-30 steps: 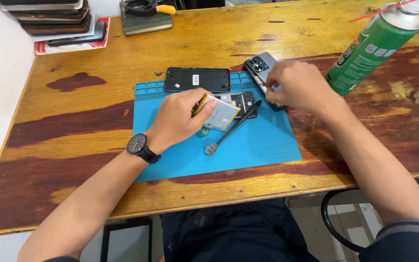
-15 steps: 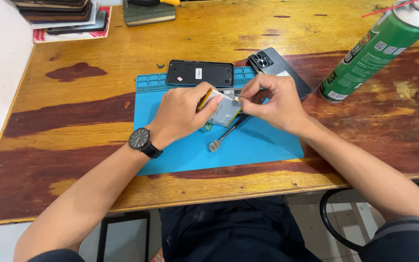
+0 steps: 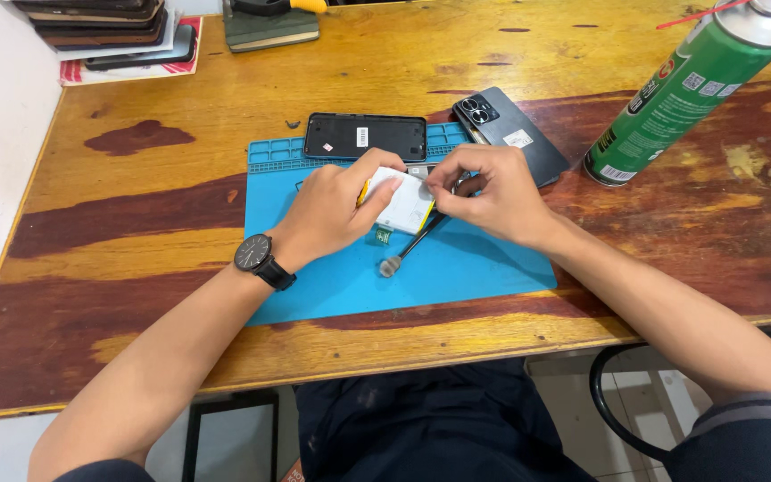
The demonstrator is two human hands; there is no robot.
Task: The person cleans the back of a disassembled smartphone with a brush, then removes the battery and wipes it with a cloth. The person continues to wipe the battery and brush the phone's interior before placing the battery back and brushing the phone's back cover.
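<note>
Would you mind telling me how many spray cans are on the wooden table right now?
1: a green spray can stands at the far right of the table, beyond the right hand. Others may be outside the view.

Two bare forearms reach in from the bottom of the view and meet near the middle. The left hand (image 3: 336, 207) is curled, knuckles up, with its fingers bent inward and closed in a grip (a dark wristwatch (image 3: 254, 254) sits on this wrist). The right hand (image 3: 488, 195) comes in from the lower right, wrist slightly bent, fingers curved, thumb and forefinger pinched together at their tips just beside the left hand's fingertips. A dark short sleeve (image 3: 742, 437) covers the right upper arm.
</note>
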